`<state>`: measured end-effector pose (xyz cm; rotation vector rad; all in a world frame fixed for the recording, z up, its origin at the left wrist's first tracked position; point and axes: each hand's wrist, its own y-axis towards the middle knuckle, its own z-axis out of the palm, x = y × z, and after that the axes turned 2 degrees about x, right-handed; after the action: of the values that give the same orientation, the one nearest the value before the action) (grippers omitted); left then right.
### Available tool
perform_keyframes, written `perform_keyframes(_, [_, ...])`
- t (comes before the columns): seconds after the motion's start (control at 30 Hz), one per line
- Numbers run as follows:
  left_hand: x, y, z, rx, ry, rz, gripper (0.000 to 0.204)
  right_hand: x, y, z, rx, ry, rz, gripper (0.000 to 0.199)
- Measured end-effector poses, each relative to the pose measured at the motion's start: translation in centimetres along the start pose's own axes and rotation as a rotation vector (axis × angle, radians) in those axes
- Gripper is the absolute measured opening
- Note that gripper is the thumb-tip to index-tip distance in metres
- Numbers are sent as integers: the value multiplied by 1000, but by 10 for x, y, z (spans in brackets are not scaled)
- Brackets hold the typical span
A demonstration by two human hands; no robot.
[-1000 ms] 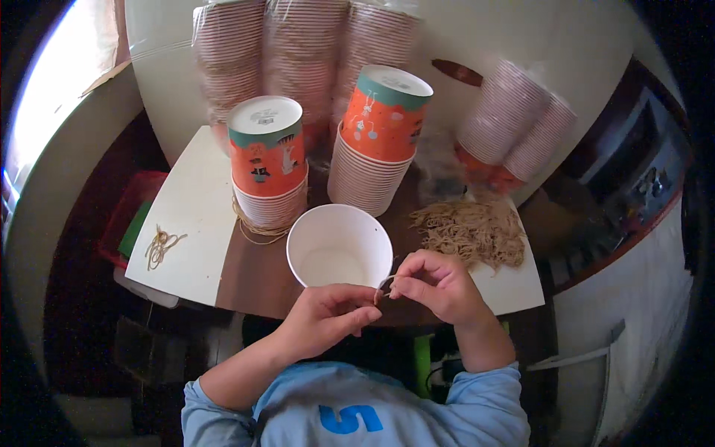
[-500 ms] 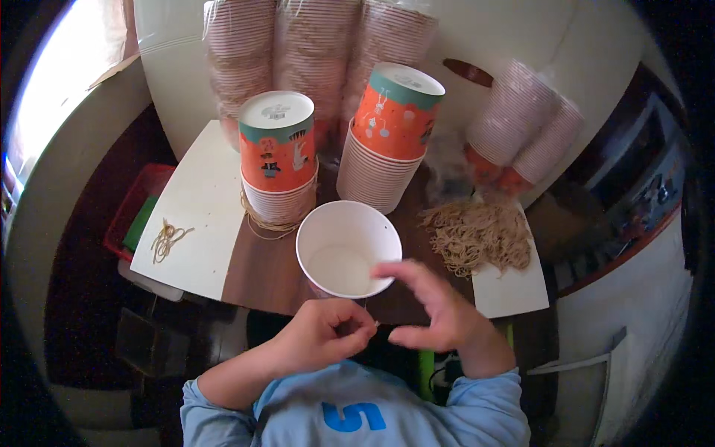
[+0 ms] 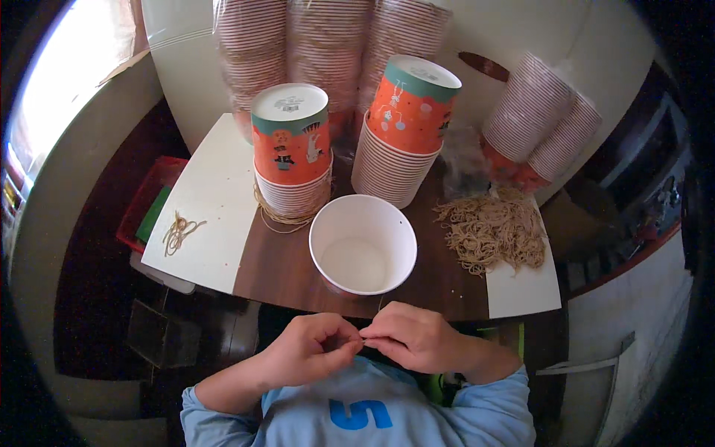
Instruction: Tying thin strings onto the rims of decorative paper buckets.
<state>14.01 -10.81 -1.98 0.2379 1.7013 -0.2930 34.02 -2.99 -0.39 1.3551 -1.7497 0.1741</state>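
Observation:
A white paper bucket [image 3: 363,276] stands upright at the table's front edge, its open mouth tilted toward me. A small dark hole shows near its right rim. Just in front of it my left hand [image 3: 320,344] and my right hand [image 3: 413,337] meet, fingertips pinched together. Between them is a small pale bit, seemingly the end of a string; most of it is hidden by the fingers. A thin strand [image 3: 381,302] rises above my right hand toward the bucket's base.
A heap of beige strings [image 3: 495,231] lies right, a few loose ones [image 3: 179,232] left. Behind the bucket stand two upside-down stacks of orange-printed buckets, the left stack [image 3: 292,153] ringed by strings, the right stack [image 3: 395,164] bare. Wrapped bucket stacks [image 3: 328,59] line the back.
My right hand has come down from the bucket's rim to my left hand, and its open fingers have closed into a pinch. The whole view has shifted slightly.

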Motion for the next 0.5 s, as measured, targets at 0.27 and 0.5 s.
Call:
perform_keyframes(0.27, [11, 1, 0, 10, -355, -43, 8, 1, -1, 2, -21, -352, -209, 21])
perform_keyframes(0.5, [6, 6, 2, -252, 686, 511, 16, -7, 12, -1, 66, -271, -58, 12])
